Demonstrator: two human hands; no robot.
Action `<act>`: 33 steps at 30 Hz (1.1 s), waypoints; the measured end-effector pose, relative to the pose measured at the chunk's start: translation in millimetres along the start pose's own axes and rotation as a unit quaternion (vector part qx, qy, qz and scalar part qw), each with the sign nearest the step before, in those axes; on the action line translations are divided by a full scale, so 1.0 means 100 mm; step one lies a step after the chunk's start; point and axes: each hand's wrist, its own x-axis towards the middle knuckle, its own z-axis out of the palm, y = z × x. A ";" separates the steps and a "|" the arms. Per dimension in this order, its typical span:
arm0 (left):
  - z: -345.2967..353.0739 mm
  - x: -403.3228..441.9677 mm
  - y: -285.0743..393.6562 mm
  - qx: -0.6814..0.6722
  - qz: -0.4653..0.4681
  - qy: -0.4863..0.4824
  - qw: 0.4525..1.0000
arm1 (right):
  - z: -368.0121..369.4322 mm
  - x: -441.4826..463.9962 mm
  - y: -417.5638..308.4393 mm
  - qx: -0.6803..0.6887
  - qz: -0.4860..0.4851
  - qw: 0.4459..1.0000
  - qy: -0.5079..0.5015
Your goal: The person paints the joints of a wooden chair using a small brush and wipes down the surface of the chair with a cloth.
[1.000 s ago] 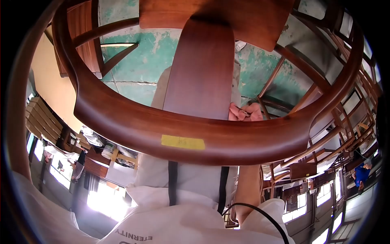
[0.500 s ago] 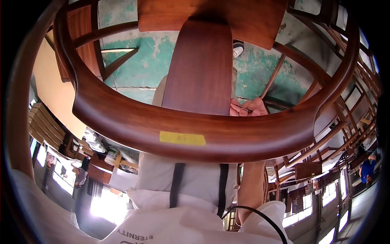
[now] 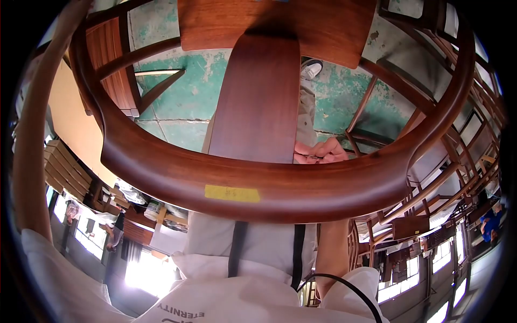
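A dark red-brown wooden chair with a curved top rail [image 3: 253, 177] fills the middle of the view. Its wide flat back splat [image 3: 256, 97] runs from the rail to the seat [image 3: 323, 27]. On the rail's near face is a strip of yellow tape [image 3: 232, 193] with faint writing. My right hand [image 3: 326, 151] reaches under the rail and sits at the splat's right edge. Its fingers pinch a thin dark object too small to name. My left arm [image 3: 35, 140] stretches up along the left edge, and its hand lies beyond the top of the frame.
Wooden chair frames [image 3: 468, 134] crowd the right side. Slatted wooden pieces [image 3: 67, 169] and a pale board [image 3: 75, 118] stand at left. A shoe [image 3: 311, 70] rests on the worn green floor [image 3: 188, 91]. People are in the background at both sides.
The chair and my right hand sit slightly lower and farther left in view. More of the shoe and trouser leg shows beside the splat. The fingers remain pinched.
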 end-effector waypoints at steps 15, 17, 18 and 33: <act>2.23 -0.20 1.57 0.086 0.363 0.025 0.927 | 0.23 -0.09 0.03 0.092 0.034 0.992 0.085; 2.53 -0.15 1.60 0.100 0.357 0.037 0.928 | 0.35 -0.03 -0.01 0.090 0.033 0.989 0.116; 2.57 -0.08 1.65 0.101 0.354 0.015 0.930 | 0.39 0.00 -0.03 0.090 0.031 0.988 0.124; 0.51 -0.76 1.25 0.216 0.294 -0.070 0.929 | 0.24 -0.05 0.05 0.071 0.017 0.993 0.094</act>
